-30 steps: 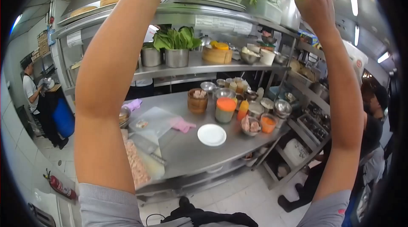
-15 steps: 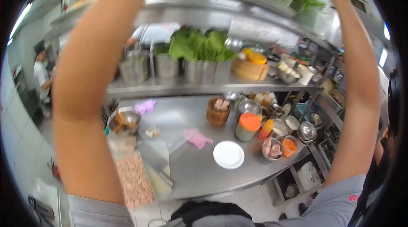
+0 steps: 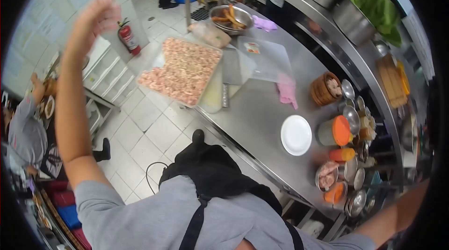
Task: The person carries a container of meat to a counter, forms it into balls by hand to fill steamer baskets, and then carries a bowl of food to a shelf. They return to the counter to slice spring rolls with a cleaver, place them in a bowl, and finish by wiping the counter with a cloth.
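Raised at the upper left, my left hand (image 3: 100, 16) is empty, its fingers apart and slightly blurred, above the floor and near the tiled wall. My right forearm (image 3: 397, 212) reaches out at the lower right edge; the hand itself is out of view. On the steel table (image 3: 252, 123) lie a tray of minced meat (image 3: 182, 69), a cleaver (image 3: 230, 69) on a cutting board (image 3: 213, 93), a white plate (image 3: 296, 135) and a pink cloth (image 3: 286, 91). Beside the plate stands a container with an orange lid (image 3: 341, 130).
A bowl (image 3: 243, 16) and a bag of meat (image 3: 210, 33) are at the table's far end. Leafy greens (image 3: 369, 2) stand in pots on the shelf at the upper right. A fire extinguisher (image 3: 128, 38) is by the wall. Another person (image 3: 30, 130) is at the left.
The view has turned to the left and down. My left hand has come into view, spread and empty. My right arm has dropped from the upper shelf to the lower right edge.
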